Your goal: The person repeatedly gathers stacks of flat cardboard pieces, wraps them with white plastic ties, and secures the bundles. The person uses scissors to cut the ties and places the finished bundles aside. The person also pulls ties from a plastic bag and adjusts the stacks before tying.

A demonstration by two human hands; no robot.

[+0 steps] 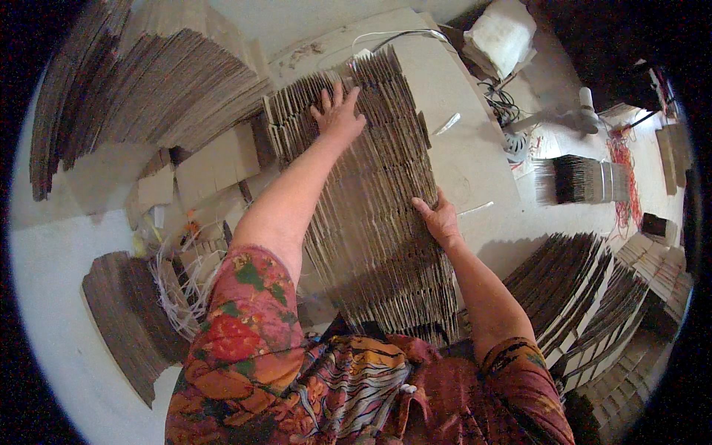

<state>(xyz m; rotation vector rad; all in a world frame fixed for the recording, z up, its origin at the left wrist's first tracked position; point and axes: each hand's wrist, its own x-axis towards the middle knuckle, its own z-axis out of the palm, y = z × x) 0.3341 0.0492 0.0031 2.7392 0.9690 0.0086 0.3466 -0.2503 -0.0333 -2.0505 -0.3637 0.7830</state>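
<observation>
In front of me on a board-topped table [475, 174] lies a long bundle of brown corrugated cardboard pieces [371, 185], packed on edge with their slotted edges up. It reaches from close to my body to the table's far part. My left hand [340, 116] rests on top of the bundle near its far end, fingers spread. At the bundle's right side, about midway along, my right hand [440, 221] lies against the edge with its thumb on top and its fingers stretched out. Neither hand has a piece closed in its fingers.
Tall cardboard stacks stand at the far left [170, 81], near left [137, 319] and right [556, 289]. White strapping [182, 285] lies tangled at left. On the right floor are a tied cardboard bundle [582, 179] and red strings [627, 178]. A white sack [500, 37] sits far right.
</observation>
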